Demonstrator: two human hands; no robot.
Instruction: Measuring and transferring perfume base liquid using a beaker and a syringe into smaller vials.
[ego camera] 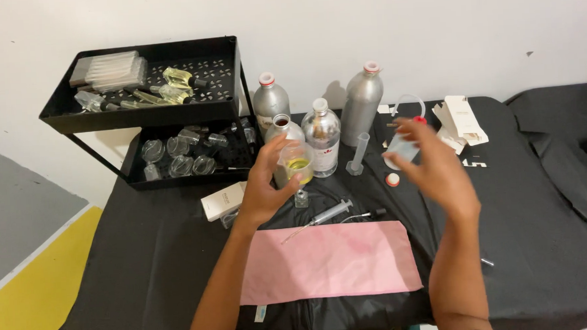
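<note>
My left hand (266, 184) holds up a small clear beaker (298, 163) with yellow liquid in its bottom, above the black table. My right hand (432, 162) is raised to the right and grips a small clear container (403, 147); motion blur hides its exact shape. Below the beaker a small square glass bottle (301, 199) stands on the table. A syringe (330, 213) lies just above a pink cloth (331, 261) spread in front of me.
Three silver metal bottles (362, 102) and a clear bottle (322, 136) stand at the back, with a graduated cylinder (358, 155) beside them. A black two-tier rack (139, 115) at left holds glass bottles. White cartons (463, 119) lie right, a small box (224, 201) left.
</note>
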